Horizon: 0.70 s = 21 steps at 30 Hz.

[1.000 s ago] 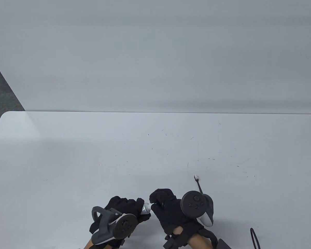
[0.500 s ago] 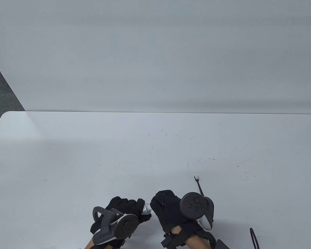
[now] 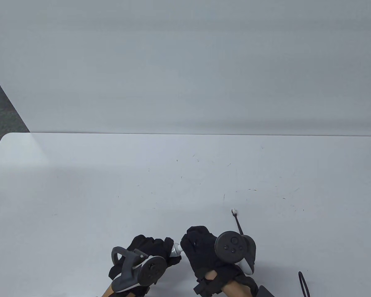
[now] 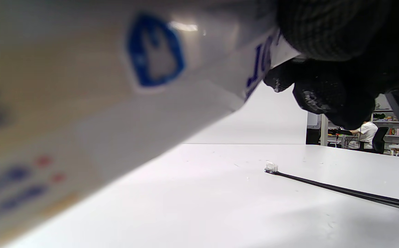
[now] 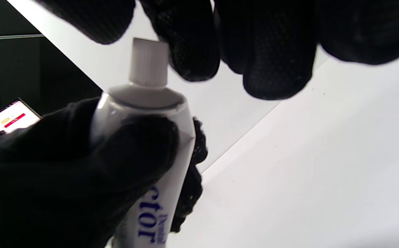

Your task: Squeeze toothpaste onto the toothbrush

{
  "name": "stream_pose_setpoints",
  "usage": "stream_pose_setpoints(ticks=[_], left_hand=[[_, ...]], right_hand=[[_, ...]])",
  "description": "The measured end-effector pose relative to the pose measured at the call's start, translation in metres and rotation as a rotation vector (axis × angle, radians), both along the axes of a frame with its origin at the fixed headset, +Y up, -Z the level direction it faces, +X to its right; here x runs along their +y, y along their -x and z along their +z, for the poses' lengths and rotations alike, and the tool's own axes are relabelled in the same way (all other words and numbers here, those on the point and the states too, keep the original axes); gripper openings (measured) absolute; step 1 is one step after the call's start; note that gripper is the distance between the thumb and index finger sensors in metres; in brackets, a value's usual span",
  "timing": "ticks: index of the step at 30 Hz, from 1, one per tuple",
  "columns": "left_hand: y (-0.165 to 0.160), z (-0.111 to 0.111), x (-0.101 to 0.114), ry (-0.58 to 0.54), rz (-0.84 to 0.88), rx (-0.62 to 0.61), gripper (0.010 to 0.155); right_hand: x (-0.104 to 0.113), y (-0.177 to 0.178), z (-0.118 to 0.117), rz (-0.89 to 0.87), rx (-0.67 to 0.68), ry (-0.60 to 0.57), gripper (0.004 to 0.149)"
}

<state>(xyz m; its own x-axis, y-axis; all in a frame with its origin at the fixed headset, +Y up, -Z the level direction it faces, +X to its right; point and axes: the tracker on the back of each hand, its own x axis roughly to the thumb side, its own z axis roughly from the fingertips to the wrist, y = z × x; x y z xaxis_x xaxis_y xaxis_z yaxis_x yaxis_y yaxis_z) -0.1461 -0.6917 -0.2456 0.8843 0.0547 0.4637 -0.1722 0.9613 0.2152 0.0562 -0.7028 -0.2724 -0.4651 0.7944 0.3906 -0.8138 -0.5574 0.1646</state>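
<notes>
Toothpaste tube point(image 5: 140, 137) sits wrapped in the left hand point(image 3: 151, 250), nozzle end pointing toward the right hand point(image 3: 201, 247), near the bench's six o'clock edge in the table view. The left hand's fingers are curled firmly round the tube's shoulder, probably to keep it from twisting while the cap is worked. The right hand is partly closed over the white ribbed cap point(image 5: 148, 62): in the right wrist view one fingertip point(image 5: 192, 51) touches the cap's side and another gloved finger lies on its far side, the rest hanging loose past it. That looks like a grip for unscrewing, and the cap is still seated on the nozzle. Beyond the right hand, toward one o'clock, the toothbrush point(image 4: 340, 189) lies flat on the bench point(image 3: 142, 185), untouched, its white bristles point(image 3: 234, 211) at the far end and its dark handle running back toward the person.
</notes>
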Motion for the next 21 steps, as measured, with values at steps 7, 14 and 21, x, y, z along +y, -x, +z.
stream_pose_setpoints(ticks=[7,14,21], left_hand=[[-0.0019,0.0005,-0.0012,-0.006,-0.017,-0.010,0.069],[-0.0018,0.0009,0.0000,-0.004,-0.005,-0.006,0.069],[-0.0053,0.0026,-0.0004,0.000,-0.010,-0.020,0.069]], right_hand=[[0.0031,0.0057,0.0027,0.078,-0.036,-0.056,0.043],[0.0004,0.0065,0.0020,0.050,0.060,-0.010,0.051],[0.0081,0.0082,0.0078,0.120,-0.049,-0.184,0.041]])
